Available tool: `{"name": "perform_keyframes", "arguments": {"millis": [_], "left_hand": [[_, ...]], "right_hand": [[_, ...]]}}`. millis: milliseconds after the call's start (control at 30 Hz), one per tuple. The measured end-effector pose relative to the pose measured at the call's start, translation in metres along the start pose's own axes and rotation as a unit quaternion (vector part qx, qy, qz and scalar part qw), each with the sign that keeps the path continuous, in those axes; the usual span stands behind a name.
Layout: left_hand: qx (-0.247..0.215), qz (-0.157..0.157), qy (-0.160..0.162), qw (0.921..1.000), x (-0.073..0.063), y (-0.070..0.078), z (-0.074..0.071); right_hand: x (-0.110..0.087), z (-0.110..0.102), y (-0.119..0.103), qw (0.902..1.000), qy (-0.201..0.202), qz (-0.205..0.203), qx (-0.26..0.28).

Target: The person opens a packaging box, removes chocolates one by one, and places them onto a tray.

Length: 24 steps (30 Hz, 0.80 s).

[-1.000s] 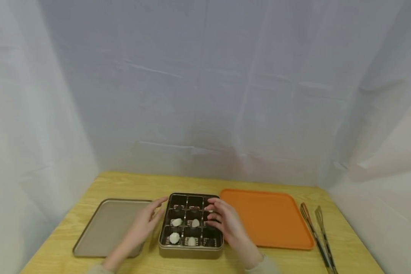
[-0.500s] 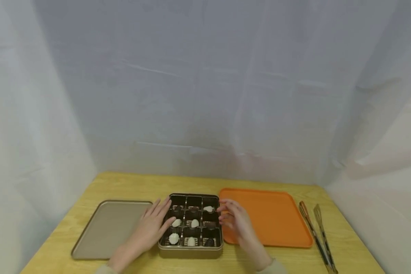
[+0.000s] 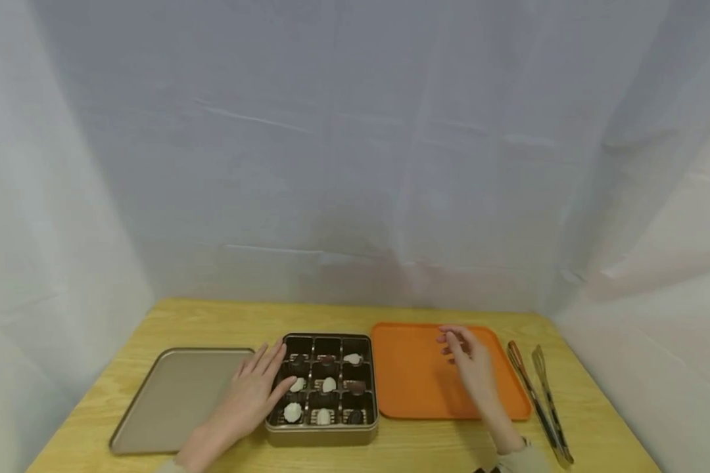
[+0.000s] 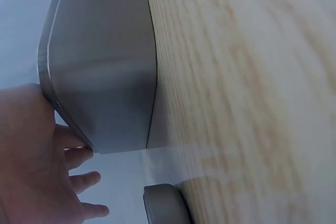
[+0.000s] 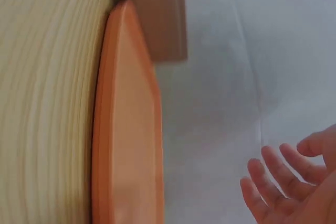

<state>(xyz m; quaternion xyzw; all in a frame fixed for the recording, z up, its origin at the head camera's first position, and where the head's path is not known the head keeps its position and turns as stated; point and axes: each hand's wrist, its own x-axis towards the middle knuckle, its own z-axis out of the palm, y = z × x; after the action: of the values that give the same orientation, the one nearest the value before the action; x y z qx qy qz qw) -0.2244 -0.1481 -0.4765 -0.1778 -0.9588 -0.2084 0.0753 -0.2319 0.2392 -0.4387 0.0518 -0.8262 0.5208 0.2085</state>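
Observation:
A square metal tin (image 3: 322, 438) holds a dark divided insert with small pieces that look like chocolates: a white ruffled piece (image 3: 292, 412) at the front left, a dark piece (image 3: 355, 417) at the front right, several others behind. My left hand (image 3: 245, 397) rests along the tin's left rim, fingers straight and thumb reaching over the edge. In the left wrist view this hand (image 4: 31, 150) lies against the rim of the tin (image 4: 105, 51). My right hand (image 3: 475, 368) is raised over the orange tray (image 3: 408, 394), holding nothing. Its fingers are loosely bent in the right wrist view (image 5: 294, 187).
Left of the tin lies a flat grey-brown metal panel (image 3: 180, 397) with a raised rim. Two long-handled utensils (image 3: 543, 401) lie beyond the orange tray on the right. White sheeting (image 3: 355, 164) hangs behind the wooden table (image 3: 213, 315) and at both sides.
My left hand has moved onto the tin's left rim. My right hand has gone from over the tin's right side to the right, above the orange tray. The view has shifted slightly.

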Motion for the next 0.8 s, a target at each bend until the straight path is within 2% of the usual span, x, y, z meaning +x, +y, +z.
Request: {"name": "perform_keyframes", "arguments": {"millis": [33, 100, 233, 333, 400, 500, 567, 800], "left_hand": [[0.0, -0.001, -0.004, 1.0, 0.0, 0.0, -0.001], [0.002, -0.004, -0.011, 0.9999, 0.0, -0.001, -0.002], [0.003, -0.005, -0.025, 0.9997, 0.0, -0.002, -0.003], [-0.003, -0.004, -0.031, 0.9995, 0.001, -0.002, -0.003], [-0.005, -0.006, -0.031, 0.9995, 0.001, -0.002, -0.004], [-0.004, -0.008, -0.028, 0.9996, 0.001, -0.002, -0.003], [-0.002, -0.007, -0.025, 0.9997, 0.002, -0.002, -0.003], [-0.011, -0.005, -0.032, 0.9994, 0.002, -0.002, -0.002]], "right_hand": [[0.001, -0.006, 0.003, 0.9982, 0.013, -0.03, -0.049], [0.002, -0.019, 0.009, 0.9843, 0.039, -0.086, -0.149], [0.003, -0.047, 0.02, 0.9344, 0.076, -0.171, -0.303], [0.006, -0.066, 0.032, 0.8998, 0.093, -0.211, -0.37], [0.007, -0.078, 0.042, 0.8833, 0.101, -0.227, -0.398], [0.008, -0.092, 0.059, 0.8712, 0.092, -0.23, -0.424], [0.006, -0.1, 0.069, 0.8681, 0.076, -0.213, -0.442], [-0.008, -0.128, 0.094, 0.8554, -0.024, -0.092, -0.509]]}}
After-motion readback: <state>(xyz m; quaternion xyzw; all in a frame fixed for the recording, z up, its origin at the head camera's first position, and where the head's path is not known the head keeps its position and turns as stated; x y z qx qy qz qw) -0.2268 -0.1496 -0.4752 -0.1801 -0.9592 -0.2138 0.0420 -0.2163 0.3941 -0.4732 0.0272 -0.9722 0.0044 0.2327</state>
